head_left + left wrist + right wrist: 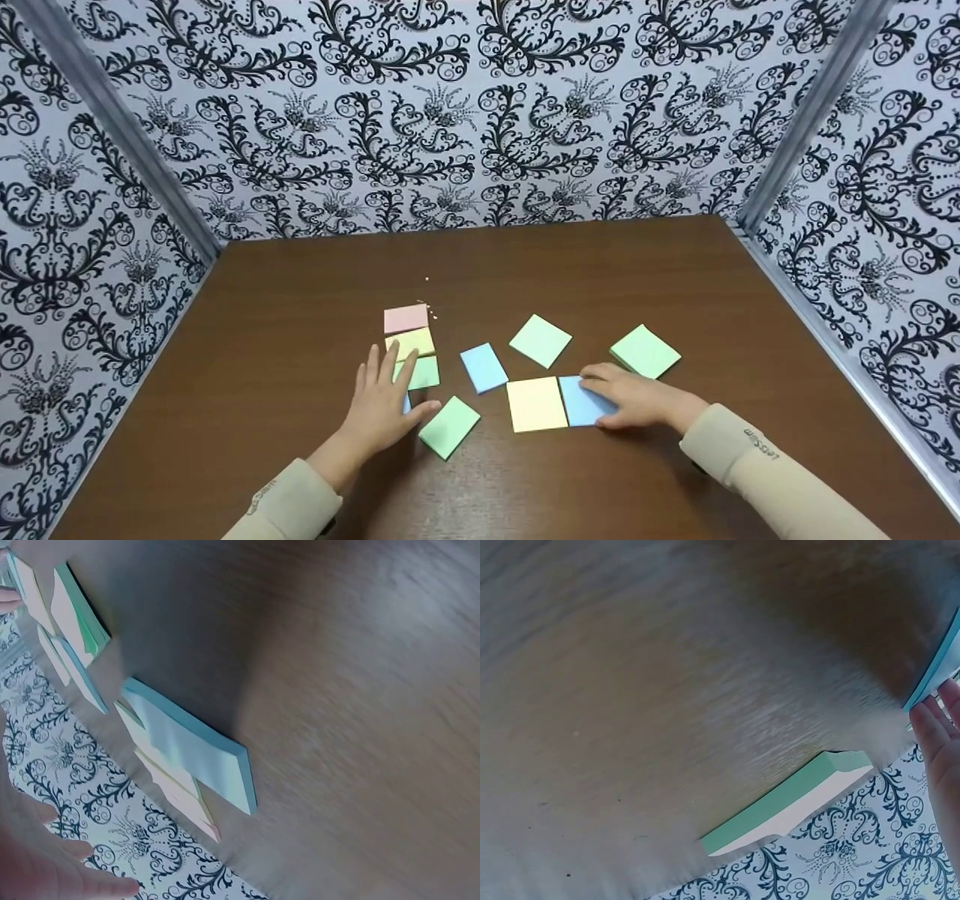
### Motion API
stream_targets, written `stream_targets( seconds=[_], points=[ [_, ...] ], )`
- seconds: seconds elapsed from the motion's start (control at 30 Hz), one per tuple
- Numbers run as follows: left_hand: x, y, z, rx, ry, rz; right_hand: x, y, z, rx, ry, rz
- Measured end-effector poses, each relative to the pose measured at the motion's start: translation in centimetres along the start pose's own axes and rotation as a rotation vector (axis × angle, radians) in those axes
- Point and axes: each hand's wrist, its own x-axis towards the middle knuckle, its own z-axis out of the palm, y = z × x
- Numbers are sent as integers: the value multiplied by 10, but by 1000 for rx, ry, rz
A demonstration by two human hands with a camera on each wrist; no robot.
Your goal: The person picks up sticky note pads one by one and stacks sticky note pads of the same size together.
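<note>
My left hand [381, 409] hovers with fingers spread over a left-hand column of sticky note pads: a pink pad [406, 319], a yellow pad [411, 342], a green pad [426, 372] and a blue pad [406, 403] mostly hidden beneath the palm. Nothing is in its fingers. In the left wrist view that blue pad [191, 746] shows its thick side. My right hand [637, 397] grips another blue pad [583, 401], fingers at the far edge and thumb at the near one. This pad lies against a larger pale yellow pad [537, 405].
Between the hands lie a tilted green pad [450, 427] and a small blue pad [484, 368]. Farther back is a pale green pad [541, 340]. A thicker green pad [646, 352] sits just beyond my right hand. Patterned walls [480, 112] enclose the brown table [585, 262].
</note>
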Motion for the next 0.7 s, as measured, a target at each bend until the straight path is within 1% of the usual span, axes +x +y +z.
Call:
stream_targets(
  seconds=[0.07, 0.33, 0.47, 0.7],
  points=[
    [0, 2, 2, 1, -5, 9, 0, 0, 0, 3, -7, 3],
    [-2, 6, 4, -31, -3, 34, 2, -2, -2, 60, -76, 63],
    [-2, 8, 4, -40, -7, 30, 2, -2, -3, 53, -77, 61],
    [-2, 7, 7, -22, -8, 31, 1, -1, -1, 47, -67, 67]
  ],
)
